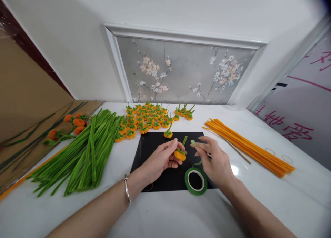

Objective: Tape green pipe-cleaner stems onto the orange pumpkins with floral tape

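Observation:
My left hand (165,157) holds a small orange pumpkin (180,155) with a green stem pointing up, over a black mat (165,181). To its right, my right hand (213,158) pinches the end of a pale green tape strip (193,143). A roll of green tape (196,192) lies flat at the mat's front right edge, below my right hand. Another pumpkin (168,135) with an upright stem sits at the mat's back edge, just beyond my left hand.
Many finished-looking pumpkins (150,119) cluster at the back of the white table (176,214). Green fuzzy stems (85,155) are piled left, orange ones (248,145) right. Orange flowers (79,122) lie on cardboard at far left. A framed floral panel (186,69) stands behind.

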{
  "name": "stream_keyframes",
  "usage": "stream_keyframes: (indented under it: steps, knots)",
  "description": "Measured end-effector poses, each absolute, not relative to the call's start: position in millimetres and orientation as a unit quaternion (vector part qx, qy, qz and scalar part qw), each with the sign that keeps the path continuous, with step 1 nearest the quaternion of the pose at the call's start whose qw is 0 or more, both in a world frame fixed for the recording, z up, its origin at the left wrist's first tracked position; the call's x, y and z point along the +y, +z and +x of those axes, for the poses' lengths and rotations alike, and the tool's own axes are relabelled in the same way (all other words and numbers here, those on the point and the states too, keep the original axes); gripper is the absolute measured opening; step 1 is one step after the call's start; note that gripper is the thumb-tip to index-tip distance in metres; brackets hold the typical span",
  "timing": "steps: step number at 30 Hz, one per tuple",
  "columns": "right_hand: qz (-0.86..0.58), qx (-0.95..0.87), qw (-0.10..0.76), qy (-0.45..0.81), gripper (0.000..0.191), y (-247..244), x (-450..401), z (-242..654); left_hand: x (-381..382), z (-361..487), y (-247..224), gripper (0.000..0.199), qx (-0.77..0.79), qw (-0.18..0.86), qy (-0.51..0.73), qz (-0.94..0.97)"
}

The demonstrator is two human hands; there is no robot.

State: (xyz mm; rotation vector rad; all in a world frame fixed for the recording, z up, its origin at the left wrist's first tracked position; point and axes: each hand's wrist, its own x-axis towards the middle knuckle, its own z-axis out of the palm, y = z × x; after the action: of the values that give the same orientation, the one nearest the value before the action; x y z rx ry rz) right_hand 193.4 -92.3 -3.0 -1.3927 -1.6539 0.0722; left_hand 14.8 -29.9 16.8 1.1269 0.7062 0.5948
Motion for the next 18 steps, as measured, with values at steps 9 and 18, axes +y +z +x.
stream_keyframes:
  steps: [9,18]
  knots:
    - [-0.506,-0.781,0.304,-0.205,0.026,1,-95,184,-36,15,25,0.049,0.371,0.681,0.236,0.585]
    - [-0.533,-0.767,0.337,-0.119,0.02,3,-87,190,-28,10,33,0.028,0.383,0.646,0.228,0.62]
